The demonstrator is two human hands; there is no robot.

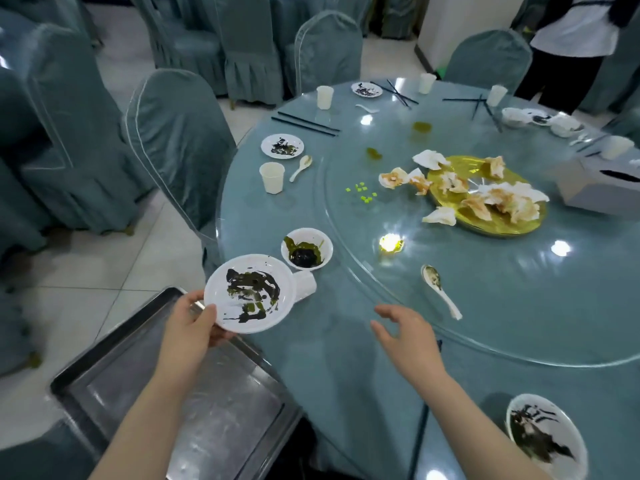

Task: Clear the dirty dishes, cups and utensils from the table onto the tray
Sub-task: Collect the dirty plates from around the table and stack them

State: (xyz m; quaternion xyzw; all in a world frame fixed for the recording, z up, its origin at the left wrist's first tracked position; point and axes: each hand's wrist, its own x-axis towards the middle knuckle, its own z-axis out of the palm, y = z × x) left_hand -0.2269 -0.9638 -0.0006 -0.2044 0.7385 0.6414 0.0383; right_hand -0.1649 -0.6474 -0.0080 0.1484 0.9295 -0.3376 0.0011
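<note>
Your left hand (188, 329) pinches the smeared white plate (250, 293) by its near rim, over the gap between the metal tray (104, 372) and the table (346, 358).

Your right hand (403, 336) hovers just above the table with its fingers (382, 311) spread and relaxed, holding nothing. Just past the plate lie a tipped paper cup (306, 286) and a bowl (307, 248) of dark sauce, touching each other. A white spoon (440, 289) rests on the edge of the glass turntable (519, 271), right of the bowl. Another dirty plate (545, 436) sits at the near right; further cups, plates and chopsticks ring the far edge.
</note>
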